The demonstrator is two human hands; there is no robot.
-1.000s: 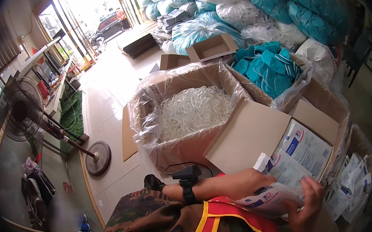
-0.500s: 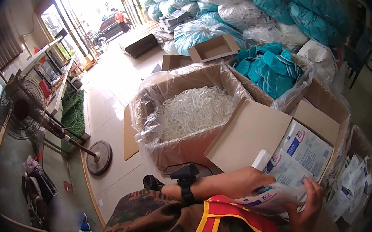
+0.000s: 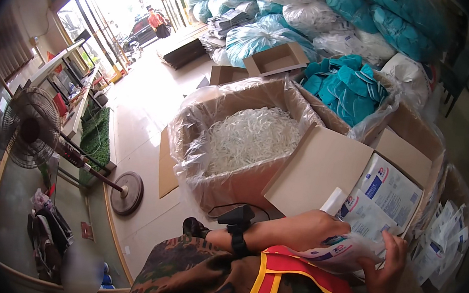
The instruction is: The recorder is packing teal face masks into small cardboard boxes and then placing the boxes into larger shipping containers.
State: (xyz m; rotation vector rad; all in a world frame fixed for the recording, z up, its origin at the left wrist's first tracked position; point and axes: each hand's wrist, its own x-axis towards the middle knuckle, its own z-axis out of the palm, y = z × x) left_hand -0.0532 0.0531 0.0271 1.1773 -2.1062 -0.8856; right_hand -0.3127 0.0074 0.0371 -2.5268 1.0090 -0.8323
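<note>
A white plastic packet [image 3: 337, 254] with blue and red print is held low in front of me. My left hand [image 3: 324, 230] is closed at its left end, with its fingertips hidden by the plastic. A bit of teal shows beside those fingers. My right hand [image 3: 387, 262] grips the packet's right edge between thumb and fingers. Just beyond my hands, similar flat printed packets [image 3: 393, 189] lie in an open cardboard carton [image 3: 324, 164]. At the flap's near corner, close to my left hand, stands a small white block-like object [image 3: 332, 201].
A plastic-lined box [image 3: 192, 116] holds white strips [image 3: 255, 140]. Behind it, another holds teal pads [image 3: 346, 89]. Loose packets [image 3: 439, 242] fill a lined container at right. Stuffed bags [image 3: 268, 38] are piled at the back. A standing fan [image 3: 33, 128] is at left; a person [image 3: 157, 21] is outside.
The view has shifted slightly, so the scene sits a little further right. Both hands keep the packet in nearly the same place. The person outside appears larger and more fully in view.
</note>
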